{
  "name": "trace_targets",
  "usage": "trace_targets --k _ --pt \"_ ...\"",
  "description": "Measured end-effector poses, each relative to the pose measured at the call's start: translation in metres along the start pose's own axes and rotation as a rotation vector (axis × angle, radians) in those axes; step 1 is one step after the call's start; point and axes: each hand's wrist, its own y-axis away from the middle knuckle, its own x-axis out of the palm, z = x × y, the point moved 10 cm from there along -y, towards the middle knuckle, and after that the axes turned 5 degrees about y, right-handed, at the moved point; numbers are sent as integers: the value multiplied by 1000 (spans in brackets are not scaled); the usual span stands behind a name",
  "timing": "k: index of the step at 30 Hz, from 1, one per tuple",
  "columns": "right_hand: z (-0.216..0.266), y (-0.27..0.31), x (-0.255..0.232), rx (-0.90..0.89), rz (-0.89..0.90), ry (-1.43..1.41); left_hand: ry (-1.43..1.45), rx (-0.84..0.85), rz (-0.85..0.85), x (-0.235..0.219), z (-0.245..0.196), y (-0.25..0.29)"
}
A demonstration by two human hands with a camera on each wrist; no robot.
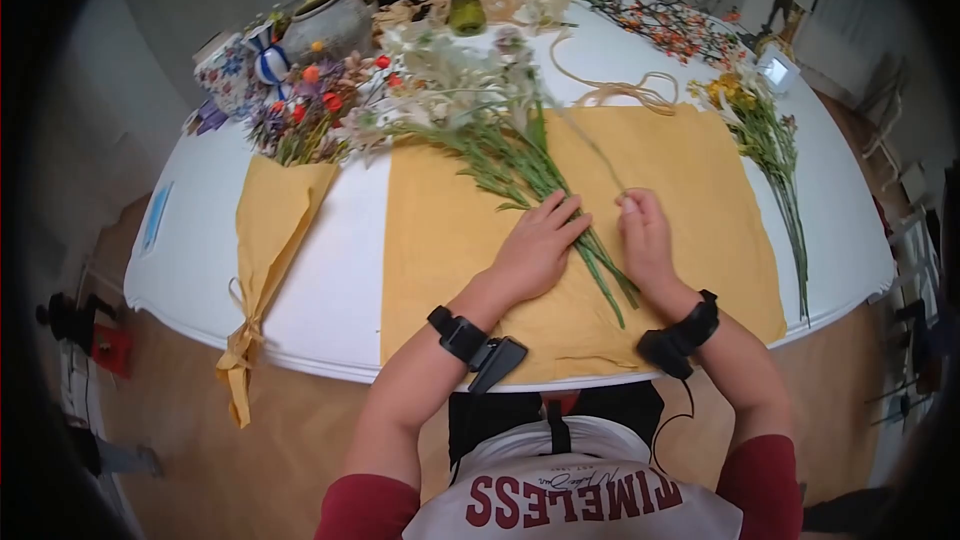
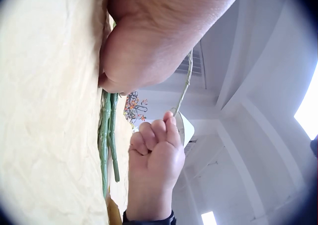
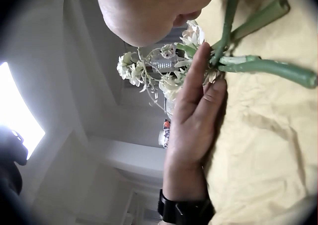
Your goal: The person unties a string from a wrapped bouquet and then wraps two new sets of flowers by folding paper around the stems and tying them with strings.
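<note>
White flowers lie across yellow wrapping paper, their green stems pointing toward the person. The left hand rests on these stems with its fingers laid nearly straight across them; the right wrist view shows this hand low against the paper. To the right, the right hand pinches a single thin stem between thumb and forefinger, its other fingers folded in. In the left wrist view, the right hand holds that stem above the paper.
A paper-wrapped bouquet lies at left. Behind it stand a grey pot and patterned vases. A green bottle, twine, orange-berried branches and a framed item are farther back; yellow flowers lie right.
</note>
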Motion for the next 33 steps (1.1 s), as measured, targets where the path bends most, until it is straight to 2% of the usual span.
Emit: trace_targets --k 4,5,7,8,10,11,13,16,17,22,25,30,33 --pt "-2 7 5 21 46 74 0 8 -6 -1 0 -1" --pt "-2 8 -1 30 12 94 18 42 7 1 -4 -1" --pt "-4 9 2 60 91 130 -6 11 3 -1 -2 -1" --pt "-4 9 -5 69 56 148 10 46 16 0 -6 -1" --pt "0 13 2 34 169 228 -3 25 -1 -2 -5 -2" --pt "-2 14 -1 44 142 239 9 51 10 -1 -8 -1" --pt "7 19 8 -103 222 335 1 1 21 0 -2 -2" --pt "14 26 10 -172 231 389 10 26 20 1 -6 -4" --pt "16 26 7 -172 231 389 13 16 11 -1 -5 -3" --pt "48 32 7 -391 170 443 37 33 22 2 -2 -3" --pt "56 33 11 -435 202 445 14 -4 -22 -1 2 -3" --pt "44 33 20 -392 272 587 53 11 -46 -6 -1 -2" --pt "44 34 20 -400 284 565 130 -52 -51 -15 2 -5"
